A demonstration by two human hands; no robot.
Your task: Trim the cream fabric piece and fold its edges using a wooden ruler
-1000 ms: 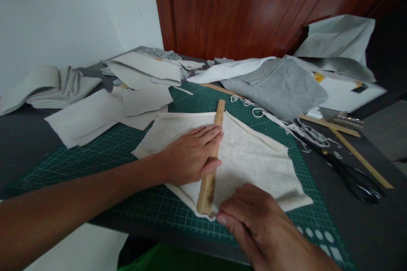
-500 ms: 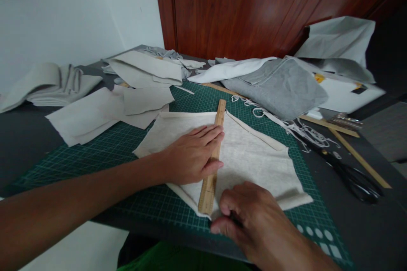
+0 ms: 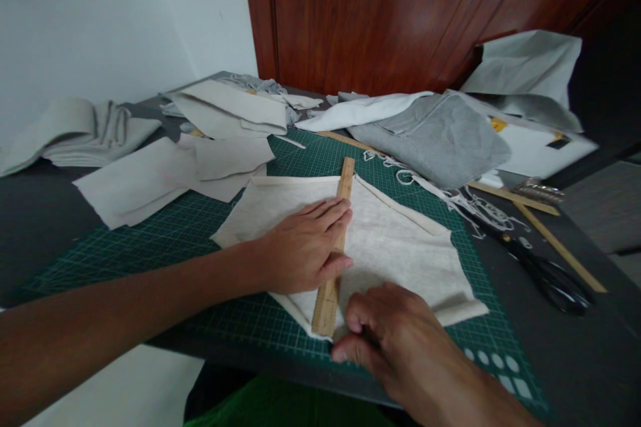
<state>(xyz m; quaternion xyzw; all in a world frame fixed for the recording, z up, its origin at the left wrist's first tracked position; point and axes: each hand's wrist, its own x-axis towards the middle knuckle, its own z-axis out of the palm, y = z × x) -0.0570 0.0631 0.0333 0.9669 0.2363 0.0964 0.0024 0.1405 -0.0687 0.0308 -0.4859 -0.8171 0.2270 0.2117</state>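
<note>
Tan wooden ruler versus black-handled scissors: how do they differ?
The tan wooden ruler lies under the left hand; the black-handled scissors lie untouched. The ruler is one straight strip; the scissors have looped handles. The ruler rests on cream cloth, the scissors' handles on the dark tabletop. Both lie flat.

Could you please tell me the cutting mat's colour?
The cutting mat is green, best seen in head view.

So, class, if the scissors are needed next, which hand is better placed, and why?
Probably the right hand: it is nearer the scissors, which lie to its right. The left hand is farther off and rests across the ruler on the cloth. Whether the right hand holds anything is unclear.
</note>
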